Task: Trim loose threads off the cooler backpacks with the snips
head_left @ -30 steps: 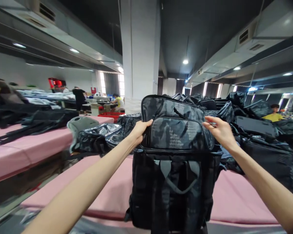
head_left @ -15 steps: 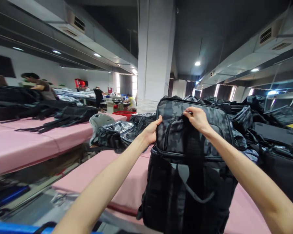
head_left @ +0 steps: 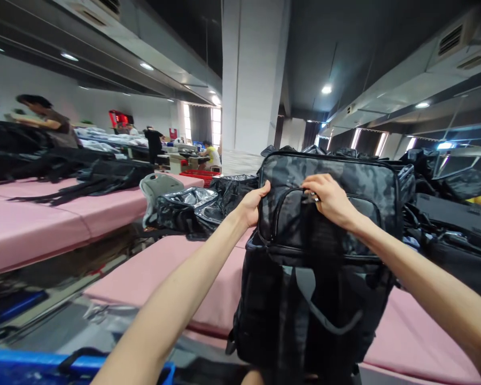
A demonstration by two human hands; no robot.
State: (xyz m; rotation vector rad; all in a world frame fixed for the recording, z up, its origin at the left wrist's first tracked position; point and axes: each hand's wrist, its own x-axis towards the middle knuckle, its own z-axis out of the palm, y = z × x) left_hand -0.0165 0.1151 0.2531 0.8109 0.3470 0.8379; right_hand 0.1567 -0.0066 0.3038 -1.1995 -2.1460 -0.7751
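Note:
A black backpack (head_left: 264, 315) with a grey camouflage upper panel (head_left: 288, 168) stands upright before me on pink-covered padding. My left hand (head_left: 253, 206) holds the panel's left edge, thumb on the front and fingers behind, out of sight. At the top of the panel's curved front pocket (head_left: 291, 214), my right hand (head_left: 328, 198) is closed in a pinch on a wide black strap (head_left: 323, 235) that hangs down the front. Something small and shiny shows at its fingers. Below, a grey carry handle (head_left: 307, 286) droops in a loop.
Open silver-lined bags (head_left: 188, 206) lie left of the backpack. More black bags (head_left: 452, 214) are heaped at right. A second pink table (head_left: 32, 219) bears black bags; a person (head_left: 50, 120) works behind it. A white pillar (head_left: 252, 80) rises behind. A blue bin (head_left: 36, 366) is at lower left.
My right hand has moved slightly down against the panel, still pinching. The panel appears wider and its right side reaches farther right. My left hand keeps its hold. The view has shifted a little.

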